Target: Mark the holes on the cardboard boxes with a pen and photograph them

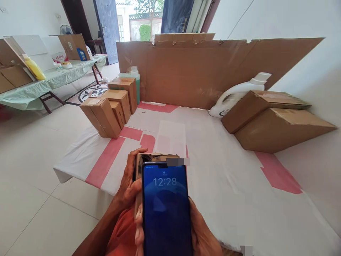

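My right hand (205, 234) holds a smartphone (166, 209) upright close to the camera; its blue lock screen reads 12:28. Just behind the phone, my left hand (128, 188) grips a small cardboard box (149, 158), mostly hidden by the phone. Both hands are above the near edge of a table covered in white cloth with red stripes (226, 177).
Several small cardboard boxes (109, 106) stand at the table's left, a green bottle (134, 80) behind them. Two larger boxes (274, 121) and a white jug (239, 94) sit at the right. A cardboard sheet (199, 71) backs the table. Another covered table (53, 80) stands far left.
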Demonstrator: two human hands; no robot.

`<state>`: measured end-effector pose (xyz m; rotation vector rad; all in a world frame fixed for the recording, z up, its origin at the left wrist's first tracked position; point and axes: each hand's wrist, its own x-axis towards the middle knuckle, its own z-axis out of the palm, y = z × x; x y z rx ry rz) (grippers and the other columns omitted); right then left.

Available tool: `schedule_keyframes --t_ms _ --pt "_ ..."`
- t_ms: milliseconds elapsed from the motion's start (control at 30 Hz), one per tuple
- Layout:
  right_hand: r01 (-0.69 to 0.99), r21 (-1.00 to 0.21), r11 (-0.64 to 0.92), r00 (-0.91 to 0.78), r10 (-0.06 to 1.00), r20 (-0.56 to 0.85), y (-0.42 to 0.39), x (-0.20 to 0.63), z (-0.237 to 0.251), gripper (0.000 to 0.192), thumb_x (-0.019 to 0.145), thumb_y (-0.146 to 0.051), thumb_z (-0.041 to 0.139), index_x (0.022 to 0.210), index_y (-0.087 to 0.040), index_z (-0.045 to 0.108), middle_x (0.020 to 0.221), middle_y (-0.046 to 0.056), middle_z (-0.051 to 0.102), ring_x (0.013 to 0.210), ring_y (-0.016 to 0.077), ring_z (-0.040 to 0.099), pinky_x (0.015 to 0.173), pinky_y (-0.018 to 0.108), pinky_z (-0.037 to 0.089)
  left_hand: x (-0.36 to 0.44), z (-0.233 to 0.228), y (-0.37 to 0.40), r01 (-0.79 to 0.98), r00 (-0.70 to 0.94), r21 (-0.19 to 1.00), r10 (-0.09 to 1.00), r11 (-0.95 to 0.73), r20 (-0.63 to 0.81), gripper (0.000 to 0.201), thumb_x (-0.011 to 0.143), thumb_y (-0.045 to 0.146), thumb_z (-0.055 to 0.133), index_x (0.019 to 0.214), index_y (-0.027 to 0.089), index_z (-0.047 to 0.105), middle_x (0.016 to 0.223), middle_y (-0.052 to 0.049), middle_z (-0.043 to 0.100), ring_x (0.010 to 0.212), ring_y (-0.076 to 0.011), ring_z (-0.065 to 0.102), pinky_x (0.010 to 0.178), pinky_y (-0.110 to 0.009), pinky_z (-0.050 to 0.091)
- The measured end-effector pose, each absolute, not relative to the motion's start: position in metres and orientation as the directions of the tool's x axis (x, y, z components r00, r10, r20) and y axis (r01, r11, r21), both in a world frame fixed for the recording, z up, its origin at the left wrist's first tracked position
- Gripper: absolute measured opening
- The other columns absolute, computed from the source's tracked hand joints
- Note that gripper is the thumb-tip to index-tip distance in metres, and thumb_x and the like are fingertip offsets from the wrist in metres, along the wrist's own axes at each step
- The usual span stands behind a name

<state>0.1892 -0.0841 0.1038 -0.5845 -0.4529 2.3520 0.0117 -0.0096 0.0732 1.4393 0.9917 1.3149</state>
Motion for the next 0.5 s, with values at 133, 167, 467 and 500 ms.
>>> schedule_keyframes --t_ms 133,167,467,500 --pt "-0.659 -0.523 -0.541 -0.460 0.840 -0.288 -0.076 0.215 0.118 0.077 0.089 -0.087 0.050 0.118 -0.022 0.079 0.119 0.013 0.079 0.104 0.0300 0.077 0.096 0.045 0.060 0.007 0.071 -0.008 -0.111 0.144 0.977 0.970 -0.179 0.195 0.071 0.086 0.056 0.064 0.148 0.029 0.044 0.125 -0.009 0.061 0.109 -0.0320 0.062 0.090 -0.045 0.052" --pt "-0.681 -0.572 -0.457 -0.334 0.889 -0.312 -0.073 0.227 0.114 0.075 0.088 -0.086 0.052 0.116 -0.022 0.079 0.118 0.013 0.079 0.101 0.0296 0.077 0.091 0.044 0.061 0.005 0.070 -0.008 -0.121 0.126 0.976 0.973 -0.180 0.195 0.071 0.085 0.055 0.065 0.148 0.029 0.045 0.127 -0.009 0.061 0.112 -0.0324 0.061 0.090 -0.044 0.051" --pt "-0.006 -0.934 -0.357 0.503 0.806 -0.311 -0.031 0.327 -0.010 0.067 0.071 -0.090 0.064 0.069 -0.023 0.062 0.062 0.004 0.067 0.058 0.0225 0.061 0.059 0.036 0.054 0.001 0.062 -0.001 -0.126 0.028 0.975 0.982 -0.180 0.185 0.064 0.083 0.052 0.065 0.141 0.028 0.053 0.132 -0.009 0.062 0.122 -0.0363 0.060 0.097 -0.047 0.052" --pt "0.034 -0.926 -0.375 0.510 0.804 -0.307 -0.029 0.331 -0.020 0.067 0.073 -0.090 0.060 0.067 -0.023 0.060 0.060 0.004 0.065 0.058 0.0224 0.059 0.057 0.036 0.052 0.001 0.062 -0.001 -0.130 0.034 0.976 0.983 -0.177 0.183 0.063 0.083 0.051 0.065 0.140 0.028 0.054 0.132 -0.009 0.062 0.121 -0.0360 0.060 0.097 -0.047 0.052"
